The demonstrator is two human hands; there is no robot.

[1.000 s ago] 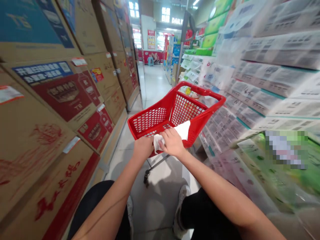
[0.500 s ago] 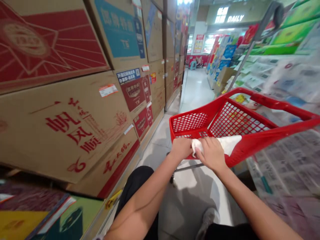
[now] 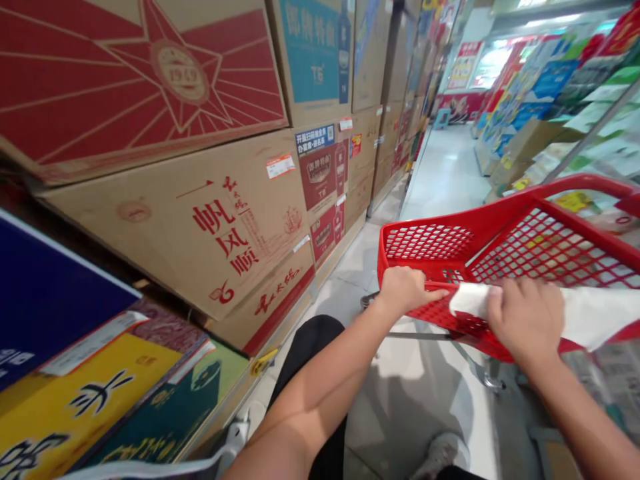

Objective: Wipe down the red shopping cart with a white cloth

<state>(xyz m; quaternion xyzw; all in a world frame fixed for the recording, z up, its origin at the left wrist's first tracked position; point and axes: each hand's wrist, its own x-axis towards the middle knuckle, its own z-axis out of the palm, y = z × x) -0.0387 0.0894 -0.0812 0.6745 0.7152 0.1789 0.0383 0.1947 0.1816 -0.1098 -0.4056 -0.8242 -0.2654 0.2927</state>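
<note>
A red plastic shopping cart [image 3: 500, 205] with grid walls stands in front of me, right of centre. My left hand [image 3: 406, 291] is closed over the near rim at its left end, the thumb lying along the rim. On the same rim, farther right, my right hand [image 3: 531, 321] presses a white cloth [image 3: 603, 312] against the plastic, its fingers folded over the top. The cloth drapes along the rim on both sides of that hand. What my fingers do on the inner side of the rim is hidden.
Stacked cardboard cartons [image 3: 235, 220] line the left side. Lower left are a yellow box [image 3: 100, 393] and a green box [image 3: 170, 413]. A tiled aisle [image 3: 440, 170] runs ahead, with packaged goods [image 3: 545, 83] along its right side and a blue stool [image 3: 442, 119] far off.
My hands have moved apart. The cloth, bunched between them before, now lies more stretched along the rim under my right hand. The cart and cartons sit farther right in view.
</note>
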